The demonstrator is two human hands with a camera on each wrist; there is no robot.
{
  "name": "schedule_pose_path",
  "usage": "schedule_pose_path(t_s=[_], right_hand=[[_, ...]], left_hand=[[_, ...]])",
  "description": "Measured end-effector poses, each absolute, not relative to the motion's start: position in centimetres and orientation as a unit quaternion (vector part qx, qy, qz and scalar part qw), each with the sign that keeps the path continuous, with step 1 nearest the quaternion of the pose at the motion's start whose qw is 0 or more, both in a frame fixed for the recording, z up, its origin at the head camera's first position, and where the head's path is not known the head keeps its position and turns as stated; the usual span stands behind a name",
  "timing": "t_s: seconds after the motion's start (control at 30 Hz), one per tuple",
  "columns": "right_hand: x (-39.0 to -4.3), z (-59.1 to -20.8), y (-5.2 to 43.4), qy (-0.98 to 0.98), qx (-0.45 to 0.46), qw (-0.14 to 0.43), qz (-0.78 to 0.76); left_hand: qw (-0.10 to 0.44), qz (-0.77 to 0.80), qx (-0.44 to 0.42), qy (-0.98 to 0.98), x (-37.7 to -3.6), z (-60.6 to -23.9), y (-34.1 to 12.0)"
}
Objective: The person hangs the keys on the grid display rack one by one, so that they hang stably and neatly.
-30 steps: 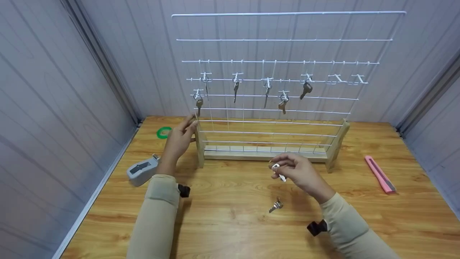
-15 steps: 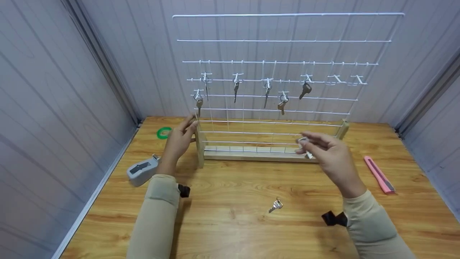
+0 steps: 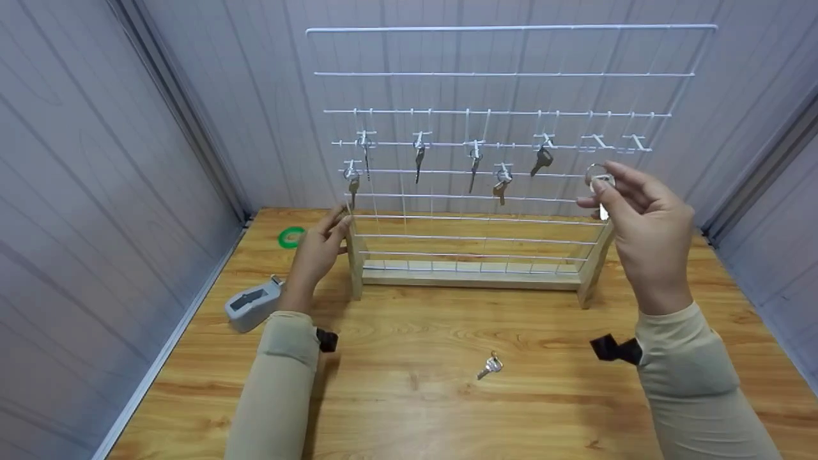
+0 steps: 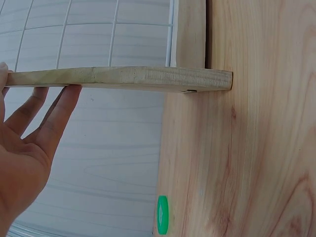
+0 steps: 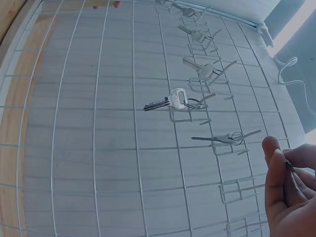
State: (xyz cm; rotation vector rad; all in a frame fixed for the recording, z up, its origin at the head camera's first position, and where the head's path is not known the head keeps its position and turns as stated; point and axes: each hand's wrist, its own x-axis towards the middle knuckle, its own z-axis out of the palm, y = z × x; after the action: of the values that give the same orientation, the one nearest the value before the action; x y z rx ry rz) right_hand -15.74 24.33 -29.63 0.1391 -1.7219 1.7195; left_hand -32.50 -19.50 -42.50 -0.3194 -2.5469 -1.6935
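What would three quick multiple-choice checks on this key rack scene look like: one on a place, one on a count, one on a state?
1. Where is the loose key?
A. on the table between the arms
B. on a hook
C. in the left hand

2. How many keys hang on the wire rack?
A. three
B. six
C. nine

3. What is the right hand doing?
A. lying flat on the table
B. pinching a key with ring beside the rack
C. holding the green ring

Answers: 1 A, it lies on bare wood. 2 B, six hang from hooks. 3 B, its grip shows the key raised below the empty hooks.
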Motion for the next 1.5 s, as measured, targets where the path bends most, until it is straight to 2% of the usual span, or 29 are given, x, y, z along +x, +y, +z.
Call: schedule_pose_path(t_s=[0.43,0.93,1.27,1.5], right_hand=[[-18.0,-28.6,25.1,-0.638,0.037,0.382,0.668],[-20.6,-30.1,25.6,-0.681,0.013,0.387,0.622],[-20.6,-32.8,25.5,-0.743,-0.002,0.343,0.575],[-20.3,-35.1,25.7,-0.787,-0.015,0.251,0.563]], left_hand=[[0.032,-0.556,-0.104,-0.824,-32.5,-42.4,-19.5],[0.028,-0.559,-0.103,-0.822,-32.5,-42.4,-19.5],[0.034,-0.553,-0.106,-0.826,-32.4,-42.4,-19.4],[0.030,-0.561,-0.100,-0.821,-32.3,-42.4,-19.3]])
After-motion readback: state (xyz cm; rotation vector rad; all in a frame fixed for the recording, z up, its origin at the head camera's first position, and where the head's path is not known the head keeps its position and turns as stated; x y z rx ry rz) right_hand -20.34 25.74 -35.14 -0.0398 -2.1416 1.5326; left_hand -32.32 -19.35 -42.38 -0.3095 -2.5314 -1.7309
